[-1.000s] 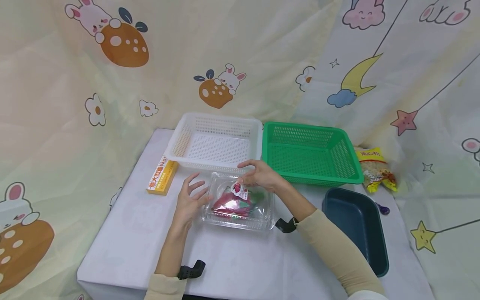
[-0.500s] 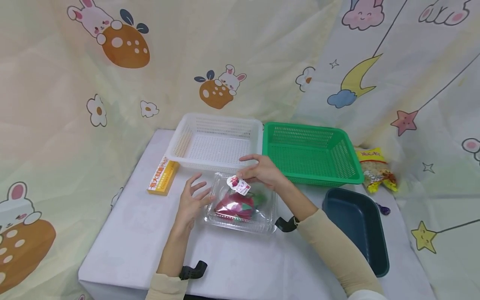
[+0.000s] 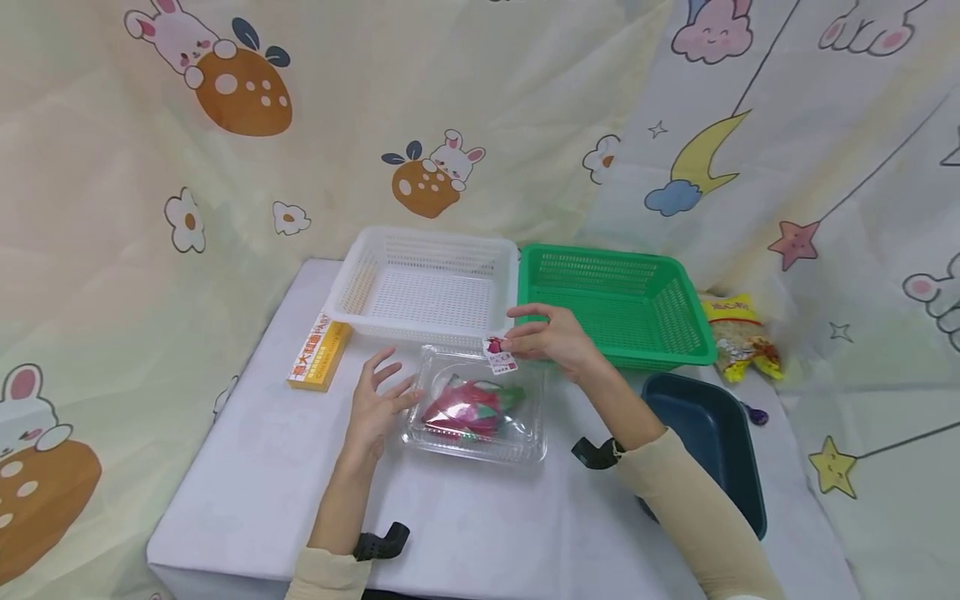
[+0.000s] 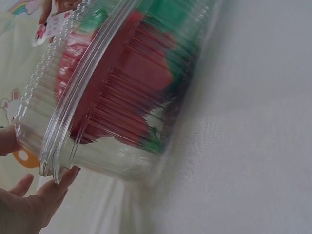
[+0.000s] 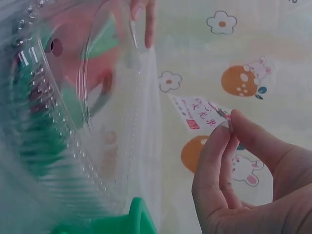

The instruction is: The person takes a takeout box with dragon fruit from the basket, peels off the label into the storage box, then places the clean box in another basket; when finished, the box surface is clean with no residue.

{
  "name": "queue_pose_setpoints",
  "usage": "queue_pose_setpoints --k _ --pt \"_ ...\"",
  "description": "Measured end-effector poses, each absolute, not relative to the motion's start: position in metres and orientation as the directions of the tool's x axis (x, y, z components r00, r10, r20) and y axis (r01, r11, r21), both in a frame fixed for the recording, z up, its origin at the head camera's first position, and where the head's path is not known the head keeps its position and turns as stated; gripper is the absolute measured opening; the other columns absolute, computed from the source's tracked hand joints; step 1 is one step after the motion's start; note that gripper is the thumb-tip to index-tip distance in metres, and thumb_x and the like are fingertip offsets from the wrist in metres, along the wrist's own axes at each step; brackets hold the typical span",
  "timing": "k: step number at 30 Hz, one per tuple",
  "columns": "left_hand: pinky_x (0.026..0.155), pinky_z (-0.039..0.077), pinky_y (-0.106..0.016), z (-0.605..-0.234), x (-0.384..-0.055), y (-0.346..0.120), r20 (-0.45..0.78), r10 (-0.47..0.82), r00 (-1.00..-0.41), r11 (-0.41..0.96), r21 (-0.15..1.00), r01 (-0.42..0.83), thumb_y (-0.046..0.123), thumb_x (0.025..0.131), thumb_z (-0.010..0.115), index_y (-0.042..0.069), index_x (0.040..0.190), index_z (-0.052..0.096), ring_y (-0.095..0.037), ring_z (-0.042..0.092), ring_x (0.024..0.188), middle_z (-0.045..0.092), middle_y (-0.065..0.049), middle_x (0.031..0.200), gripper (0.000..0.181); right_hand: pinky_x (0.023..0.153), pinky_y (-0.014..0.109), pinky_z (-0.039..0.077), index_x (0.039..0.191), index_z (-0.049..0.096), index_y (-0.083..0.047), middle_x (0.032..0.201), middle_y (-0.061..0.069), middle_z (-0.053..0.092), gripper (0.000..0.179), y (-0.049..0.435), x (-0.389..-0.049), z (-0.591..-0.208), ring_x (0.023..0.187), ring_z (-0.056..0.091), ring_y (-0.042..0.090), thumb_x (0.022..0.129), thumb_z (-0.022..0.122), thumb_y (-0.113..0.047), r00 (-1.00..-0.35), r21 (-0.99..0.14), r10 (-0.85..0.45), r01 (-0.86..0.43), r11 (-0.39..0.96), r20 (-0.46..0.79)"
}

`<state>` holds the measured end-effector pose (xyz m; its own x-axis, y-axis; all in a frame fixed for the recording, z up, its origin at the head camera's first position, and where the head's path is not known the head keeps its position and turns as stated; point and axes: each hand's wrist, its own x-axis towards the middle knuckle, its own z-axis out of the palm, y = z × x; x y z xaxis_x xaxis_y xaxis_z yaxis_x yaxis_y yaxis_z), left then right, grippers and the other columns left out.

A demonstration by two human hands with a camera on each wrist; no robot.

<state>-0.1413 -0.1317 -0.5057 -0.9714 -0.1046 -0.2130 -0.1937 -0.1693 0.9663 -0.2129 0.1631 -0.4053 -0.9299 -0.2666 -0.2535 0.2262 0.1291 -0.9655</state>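
Dragon fruit (image 3: 467,408) inside clear plastic box (image 3: 480,450)

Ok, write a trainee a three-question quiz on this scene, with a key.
1. What does the right hand pinch?
2. True or false: in the head view, the white basket stands to the left of the green basket.
3. What lies inside the clear container? A) a yellow box B) a red-and-green fruit C) a plastic bag

Key:
1. A small printed label.
2. True.
3. B.
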Motion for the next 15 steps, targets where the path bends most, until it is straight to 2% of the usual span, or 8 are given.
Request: queue_pose_setpoints --k 4,9,15 --pt "0.09 0.06 -0.027 -0.506 -0.141 -0.133 -0.21 -0.096 -0.973 -0.165 0.967 -0.193 -0.013 0.086 0.075 0.02 0.161 0.035 -0.041 0.056 0.136 0.038 -0.02 0.158 0.091 0.089 0.043 0.062 0.144 0.055 0.0 0.104 0.013 0.078 0.066 0.176 -0.212 -0.404 0.087 0.078 0.024 0.086 0.085 -0.005 -0.936 -0.964 -0.231 0.252 0.088 -0.265" --pt "0.097 0.058 -0.033 -0.506 -0.141 -0.134 -0.213 -0.092 -0.973 -0.148 0.969 -0.198 -0.011 0.086 0.076 0.021 0.16 0.035 -0.041 0.055 0.137 0.038 -0.02 0.158 0.091 0.086 0.04 0.063 0.14 0.057 0.0 0.099 0.01 0.078 0.056 0.188 -0.209 -0.401 0.086 0.078 0.022 0.089 0.081 0.0 -0.94 -0.959 -0.194 0.281 0.019 -0.279" --pt "0.1 0.057 -0.037 -0.505 -0.14 -0.133 -0.206 -0.085 -0.975 -0.14 0.971 -0.193 -0.01 0.086 0.076 0.022 0.161 0.035 -0.042 0.054 0.138 0.036 -0.021 0.159 0.091 0.091 0.047 0.06 0.141 0.055 0.0 0.096 0.01 0.077 0.055 0.201 -0.205 -0.4 0.088 0.078 0.024 0.092 0.077 0.002 -0.938 -0.958 -0.21 0.286 -0.014 -0.277"
